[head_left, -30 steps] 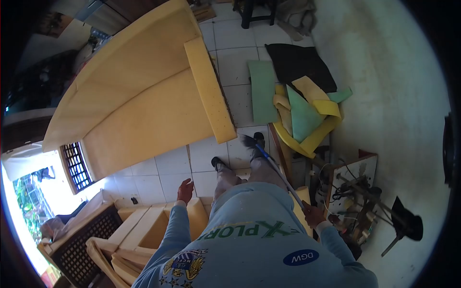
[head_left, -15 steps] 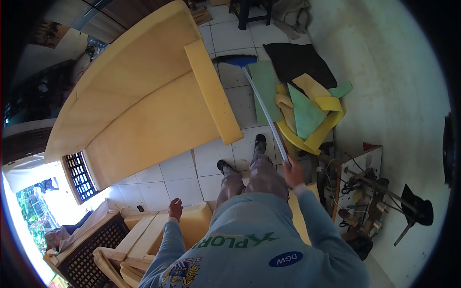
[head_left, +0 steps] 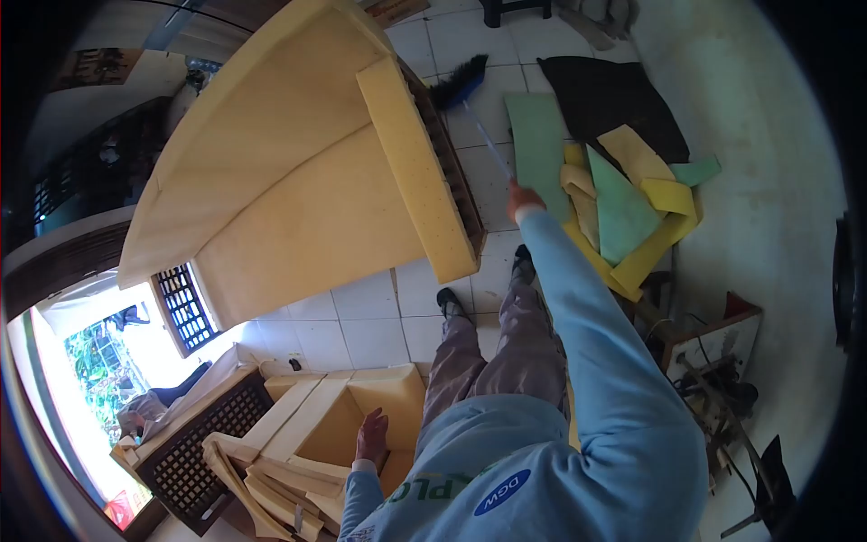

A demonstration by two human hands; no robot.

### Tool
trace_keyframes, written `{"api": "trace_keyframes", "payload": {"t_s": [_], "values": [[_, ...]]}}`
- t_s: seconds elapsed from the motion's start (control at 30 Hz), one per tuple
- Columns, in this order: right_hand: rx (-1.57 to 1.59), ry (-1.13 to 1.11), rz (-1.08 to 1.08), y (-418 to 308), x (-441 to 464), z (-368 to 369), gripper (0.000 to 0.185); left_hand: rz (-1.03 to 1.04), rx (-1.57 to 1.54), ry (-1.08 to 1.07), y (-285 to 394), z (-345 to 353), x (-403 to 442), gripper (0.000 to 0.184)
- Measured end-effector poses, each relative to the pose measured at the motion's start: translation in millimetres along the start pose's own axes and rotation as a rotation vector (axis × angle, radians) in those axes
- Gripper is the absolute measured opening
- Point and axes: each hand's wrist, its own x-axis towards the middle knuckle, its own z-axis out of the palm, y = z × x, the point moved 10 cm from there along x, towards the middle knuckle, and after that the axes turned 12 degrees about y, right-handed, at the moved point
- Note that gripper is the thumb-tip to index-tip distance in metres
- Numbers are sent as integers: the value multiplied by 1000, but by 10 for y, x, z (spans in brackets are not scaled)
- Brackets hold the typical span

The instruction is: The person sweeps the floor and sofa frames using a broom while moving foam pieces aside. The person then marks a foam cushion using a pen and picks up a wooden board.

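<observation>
My right hand [head_left: 524,200] is wrapped round the pale handle of a broom [head_left: 489,142], arm stretched forward. The broom's blue head with black bristles rests by the tiled floor, close to the side of a large yellow foam-covered sofa [head_left: 307,208]. To the right of the handle lies a flat green foam sheet [head_left: 536,144]. My left hand [head_left: 371,437] hangs low at my side with nothing in it, fingers loosely apart. Below it is a foam-padded seat frame [head_left: 316,420].
A heap of yellow and green foam offcuts [head_left: 623,217] and a dark cloth [head_left: 614,104] lie along the right wall. A cluttered stand with cables [head_left: 722,343] is at lower right. A dark stool [head_left: 515,9] stands at the far end. White tiles [head_left: 352,307] run between the furniture.
My right hand has moved forward from beside my hip, pushing the broom farther away. The broom's head has turned to a slant along the sofa's side. My left hand stays empty.
</observation>
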Motion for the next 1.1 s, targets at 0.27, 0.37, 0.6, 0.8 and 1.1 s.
{"api": "trace_keyframes", "payload": {"t_s": [0.27, 0.37, 0.6, 0.8, 1.1], "values": [[-137, -193, 37, 1326, -3630, 782, 65, 398, 7, -174, -1393, 330, 544, 37], [-160, -194, 104, 1333, -4736, 876, 63, 701, -6, -11, -1378, 15, 1160, 34], [82, -86, 291, 758, -6604, -105, 47, -164, -380, -70, -1272, -853, 1707, 39], [-192, 4, 415, 752, -7185, -52, 60, 17, -293, -286, -2267, -363, 2103, 38], [-6, -13, 383, 1191, -6317, 980, 41, -74, -157, -260, -1821, -190, 1157, 41]]}}
